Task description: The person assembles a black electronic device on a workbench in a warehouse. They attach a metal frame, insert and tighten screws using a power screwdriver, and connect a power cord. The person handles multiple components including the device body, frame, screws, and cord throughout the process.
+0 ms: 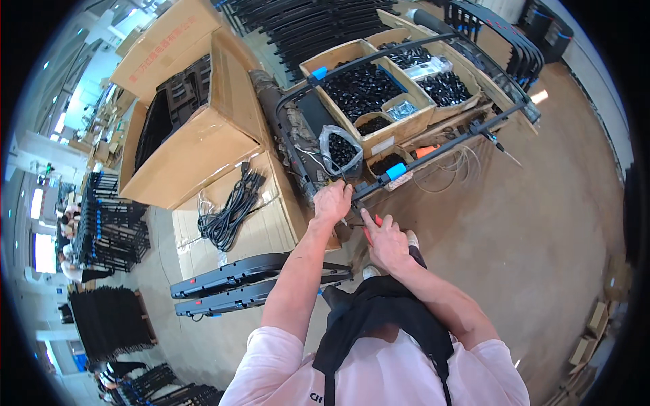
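Seen from a head camera looking down in a workshop. At far left, stacks of black frames (112,230) stand on the floor. Next, a large open cardboard box (196,135) holds black parts, and a coiled black cable (230,206) lies on a flat carton below it. 2 long black panels (233,284) lie side by side near the person's left forearm. At centre, the left hand (332,201) is curled closed around the near corner of a black tubular frame (433,145), which lies tilted across open boxes of small black parts (369,91). Just right of it, the right hand (387,238) grips a red-handled tool (371,230), its tip at the same corner. Bare concrete floor (542,223) fills the right
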`<state>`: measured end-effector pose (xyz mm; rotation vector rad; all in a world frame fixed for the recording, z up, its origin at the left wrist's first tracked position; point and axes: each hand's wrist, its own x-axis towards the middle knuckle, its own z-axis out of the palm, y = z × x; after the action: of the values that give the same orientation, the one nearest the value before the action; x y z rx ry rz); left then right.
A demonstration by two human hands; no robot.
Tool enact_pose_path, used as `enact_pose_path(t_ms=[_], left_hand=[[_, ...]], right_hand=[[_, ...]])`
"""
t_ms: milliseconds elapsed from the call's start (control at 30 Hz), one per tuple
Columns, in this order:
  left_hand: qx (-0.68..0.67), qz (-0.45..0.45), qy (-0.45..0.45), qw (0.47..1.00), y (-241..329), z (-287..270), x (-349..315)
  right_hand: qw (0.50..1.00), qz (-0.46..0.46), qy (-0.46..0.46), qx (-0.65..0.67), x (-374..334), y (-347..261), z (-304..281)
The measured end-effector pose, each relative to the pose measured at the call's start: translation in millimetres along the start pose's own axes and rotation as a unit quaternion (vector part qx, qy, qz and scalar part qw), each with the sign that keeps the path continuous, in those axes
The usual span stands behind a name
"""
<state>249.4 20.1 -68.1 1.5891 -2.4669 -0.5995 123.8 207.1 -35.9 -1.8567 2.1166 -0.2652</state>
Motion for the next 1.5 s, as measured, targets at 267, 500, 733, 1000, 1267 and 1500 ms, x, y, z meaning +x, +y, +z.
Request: enact_pose_path(t_ms=[267, 500, 733, 1000, 1267, 1500], left_hand=[[-0.002, 0.002, 0.036, 0.999, -2.4, 9.3, 2.4], [-0.016, -0.011, 0.041, 0.999, -3.8, 13.1, 2.8], [-0.013, -0.030, 0.032, 0.999, -0.6, 10.2, 5.7], [-0.018, -0.062, 0.012, 0.998, 7.1, 3.7, 9.7], [-0.076, -0.111, 0.067, 0.989, 18.1, 6.8, 16.7], [-0.056, -0.103, 0.060, 0.991, 20.0, 2.9, 17.8]], right_hand=[[0.999, 0.036, 0.011, -0.005, -0.3, -25.3, 6.7], [0.887, 0.034, -0.088, 0.452, 10.2, 41.3, 36.5], [0.815, 0.113, -0.223, 0.523, 25.4, 61.1, 57.6], [0.950, 0.066, -0.238, 0.190, 23.3, 82.8, 2.8], [0.937, 0.172, -0.229, 0.198, 111.9, 125.4, 62.1], [0.874, 0.166, -0.396, 0.229, 191.6, 150.2, 240.0]])
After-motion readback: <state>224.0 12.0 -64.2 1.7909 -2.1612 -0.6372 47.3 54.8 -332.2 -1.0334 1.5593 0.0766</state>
